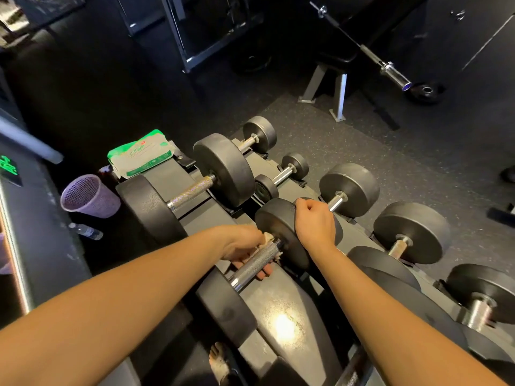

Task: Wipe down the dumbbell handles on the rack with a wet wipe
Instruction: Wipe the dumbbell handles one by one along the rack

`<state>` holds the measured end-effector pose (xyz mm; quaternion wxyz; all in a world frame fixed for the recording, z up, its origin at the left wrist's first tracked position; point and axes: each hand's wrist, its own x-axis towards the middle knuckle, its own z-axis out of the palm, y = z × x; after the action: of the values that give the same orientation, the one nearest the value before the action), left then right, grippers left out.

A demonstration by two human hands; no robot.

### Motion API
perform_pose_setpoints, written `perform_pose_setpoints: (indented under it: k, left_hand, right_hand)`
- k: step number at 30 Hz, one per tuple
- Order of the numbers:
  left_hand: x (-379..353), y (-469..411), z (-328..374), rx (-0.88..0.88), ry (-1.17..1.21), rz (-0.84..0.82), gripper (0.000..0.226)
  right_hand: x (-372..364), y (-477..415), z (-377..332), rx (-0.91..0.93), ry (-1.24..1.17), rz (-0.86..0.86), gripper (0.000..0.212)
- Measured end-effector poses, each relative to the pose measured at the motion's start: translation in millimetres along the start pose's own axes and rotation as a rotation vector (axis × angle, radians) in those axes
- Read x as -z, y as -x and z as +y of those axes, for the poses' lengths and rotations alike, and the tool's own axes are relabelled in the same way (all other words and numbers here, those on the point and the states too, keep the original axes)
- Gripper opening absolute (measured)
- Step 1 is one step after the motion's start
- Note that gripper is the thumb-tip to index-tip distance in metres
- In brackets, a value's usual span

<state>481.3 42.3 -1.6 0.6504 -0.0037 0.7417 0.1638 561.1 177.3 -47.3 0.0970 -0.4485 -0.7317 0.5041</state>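
Setting: a dark dumbbell rack (pixel 281 310) in a gym, seen from above, with two bare forearms reaching in from below
Left grip: the left grip (pixel 242 245) is closed round the knurled steel handle (pixel 255 261) nearest the viewer, fingertips showing under the bar, so the cloth it holds wraps the metal
Wet wipe: the crumpled white wet wipe (pixel 269 236) sits pinched between palm and handle, at the bar's far end, just beside the black head (pixel 274 220)
Right grip: the right grip (pixel 315 222) is curled over the top rim of that head, likely to stop the weight rolling in its cradle
Supplies: a green and white wipe pack (pixel 140 157) lies on the rack's left end, handy for a fresh sheet; a purple mesh bin (pixel 87 196) stands on the floor beside it, probably for used ones
Other weights: neighbouring dumbbells (pixel 223 168) rest in their cradles, touched by neither hand
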Motion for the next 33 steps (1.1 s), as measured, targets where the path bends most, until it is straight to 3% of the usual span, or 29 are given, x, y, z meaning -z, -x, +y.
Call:
perform_pose_setpoints:
  k: [5,7,10,13,17,21,25,27,31,33]
  left_hand:
    - [12,-6,-9,-0.081,-0.347,0.276,0.015]
    - [9,-10,-6,-0.169,-0.485,0.440,0.019]
    - [0,-17,-1,-0.333,-0.249,0.587,0.017]
    - [-4,-21,-2,-0.344,-0.057,0.532,0.019]
    - [3,-19,-16,-0.284,-0.059,0.424,0.032]
    - [11,-6,-16,-0.279,-0.199,0.355,0.025]
    - [18,12,-19,-0.203,-0.520,0.238,0.015]
    - [15,19,-15,-0.215,-0.591,0.277,0.005]
    - [-2,17,-1,-0.467,-0.165,0.450,0.009]
    - [-7,8,-2,-0.505,-0.199,0.513,0.019]
  right_hand:
    - [0,1,2,0.013,-0.012,0.021,0.038]
    - [0,1,1,0.015,-0.007,0.027,0.038]
    - [-1,0,1,0.007,-0.007,0.029,0.038]
    - [-2,-1,2,0.007,-0.009,0.037,0.039]
    - [-3,-1,2,0.019,-0.011,0.022,0.039]
    - [0,-1,1,0.012,0.007,0.014,0.038]
    - [0,0,1,0.009,-0.001,0.009,0.037]
    - [0,0,1,0.009,-0.005,0.007,0.037]
    - [0,0,-2,0.013,-0.002,0.006,0.040]
    - [1,1,-1,0.022,-0.003,0.012,0.041]
